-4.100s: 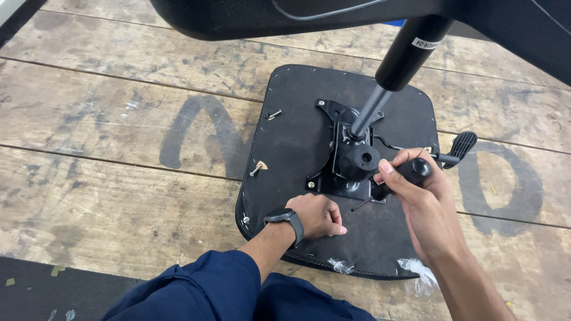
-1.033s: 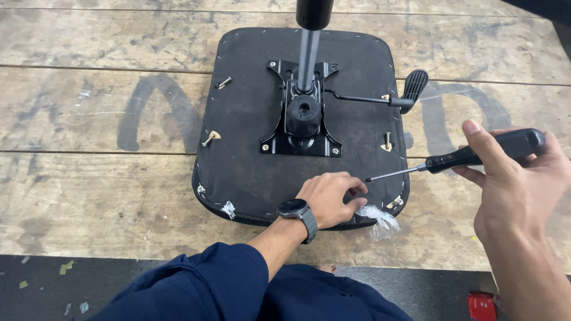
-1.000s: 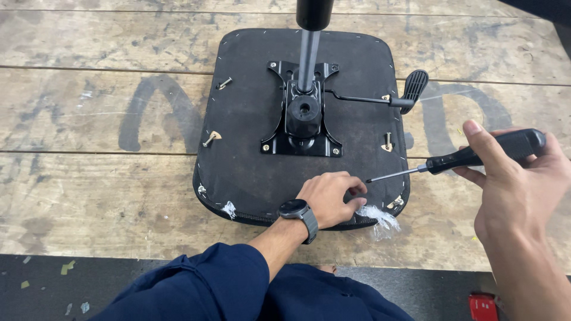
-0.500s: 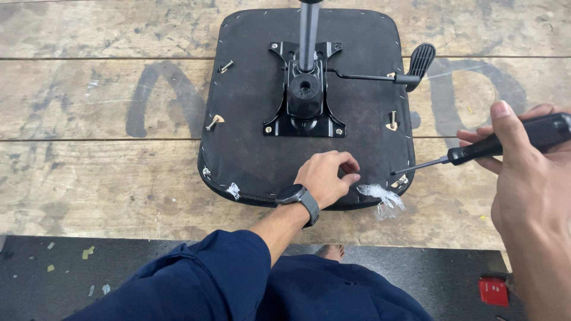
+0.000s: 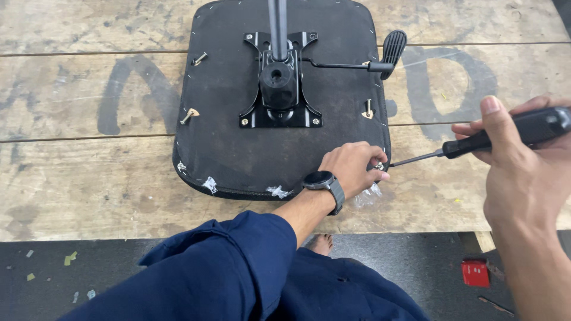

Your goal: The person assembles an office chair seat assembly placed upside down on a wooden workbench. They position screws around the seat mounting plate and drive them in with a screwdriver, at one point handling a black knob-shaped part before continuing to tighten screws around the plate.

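Observation:
An upside-down black chair seat (image 5: pixel 232 131) lies on a worn wooden platform (image 5: pixel 83 172). A black metal mechanism plate (image 5: pixel 278 95) with a column and a side lever (image 5: pixel 392 47) is bolted to its middle. My left hand (image 5: pixel 352 169), with a dark watch on the wrist, pinches a small screw (image 5: pixel 378 166) at the seat's near right corner. My right hand (image 5: pixel 523 160) grips the black handle of a screwdriver (image 5: pixel 470 142). The tip of that tool points at the screw. Three loose screws stick out of the seat.
Torn clear plastic (image 5: pixel 369 196) hangs at the seat's near edge. Below the platform is a dark floor with a small red box (image 5: pixel 476 272) at the right and paper scraps at the left. My dark blue sleeve and trousers fill the foreground.
The view has drawn closer to the seat. My left hand slid right along the seat's near edge to the corner, and the screwdriver tip came down to meet it.

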